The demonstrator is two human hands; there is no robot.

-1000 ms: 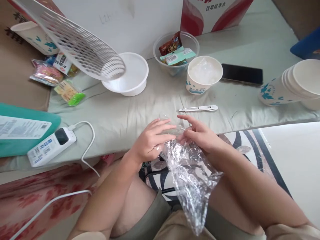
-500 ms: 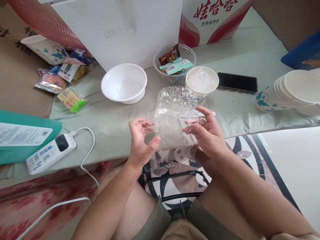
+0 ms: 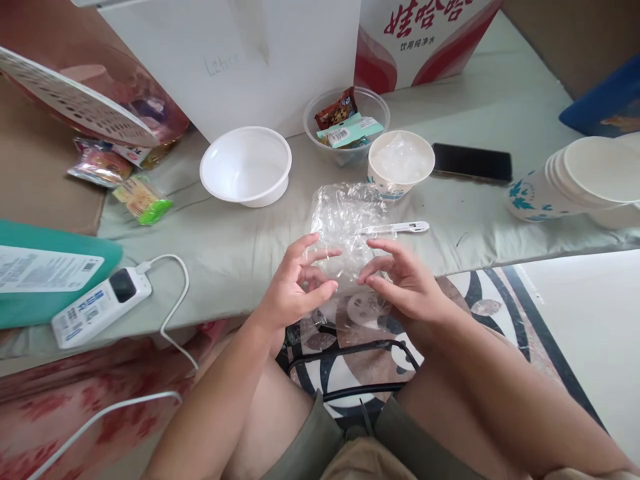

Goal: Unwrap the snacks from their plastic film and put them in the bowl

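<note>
A clear, crinkled plastic bag [image 3: 345, 217] lies at the table's front edge, its lower part hanging over my lap. My left hand [image 3: 300, 283] is at the bag's left side, fingers apart and thumb stretched toward the middle. On the other side, my right hand [image 3: 407, 280] has its fingers curved and spread, thumb close to the fingertips at the film. Whether the fingertips touch the film is hard to tell. Just beyond my right hand, a slim white cutter [image 3: 407, 227] lies partly under or behind the bag. A paper cup [image 3: 400, 167] holding crumpled clear plastic stands behind it.
A white bowl [image 3: 245, 167], a clear bowl of snack packets [image 3: 345, 123], a black phone [image 3: 473, 163] and nested paper cups [image 3: 565, 180] stand around the bag. A perforated basket [image 3: 85, 100] tilts at upper left. A power strip [image 3: 103, 307] lies left, its cable hanging down.
Both hands have come closer together, with the right one lower and nearer me. The bag has sunk and crumpled, baring the cutter. At upper left the basket has swung down over the lying cup.
</note>
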